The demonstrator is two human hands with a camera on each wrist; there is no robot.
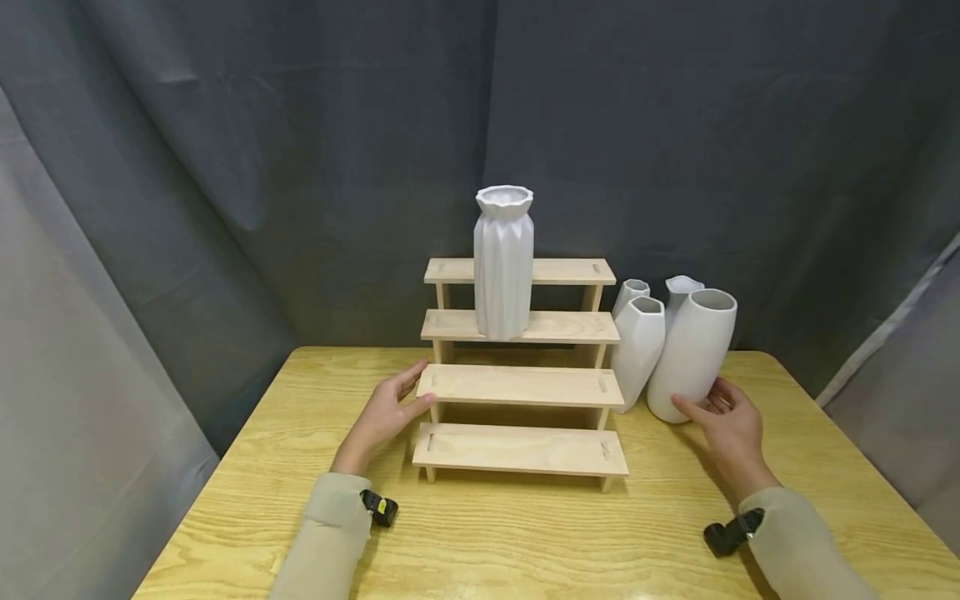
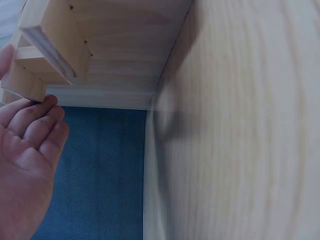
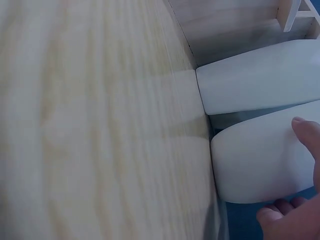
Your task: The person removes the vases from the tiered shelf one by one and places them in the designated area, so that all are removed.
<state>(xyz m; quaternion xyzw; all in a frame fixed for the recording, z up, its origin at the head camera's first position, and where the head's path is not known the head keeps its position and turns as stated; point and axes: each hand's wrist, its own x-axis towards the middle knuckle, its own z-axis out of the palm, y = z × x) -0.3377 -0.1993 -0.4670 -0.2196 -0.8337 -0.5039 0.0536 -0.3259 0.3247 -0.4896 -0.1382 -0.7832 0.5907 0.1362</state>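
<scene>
A four-tier wooden display stand (image 1: pixel 517 383) is on the table, its steps rising toward the back. My left hand (image 1: pixel 386 412) holds the left end of its second step from the bottom, thumb in front and fingers behind. In the left wrist view, the fingers (image 2: pixel 37 122) meet the board's edge. My right hand (image 1: pixel 731 429) grips the lower part of a smooth white vase (image 1: pixel 693 354) right of the stand. The thumb (image 3: pixel 306 131) lies across this vase in the right wrist view. A fluted white vase (image 1: pixel 504 267) stands upright on the third step.
Beside the stand's right side are a faceted white vase (image 1: pixel 639 350), a small white vase (image 1: pixel 632 290) behind it and a wavy-rimmed vase (image 1: pixel 684 286), partly hidden. The wood-grain table (image 1: pixel 510 542) ends at a dark grey curtain (image 1: pixel 337 167).
</scene>
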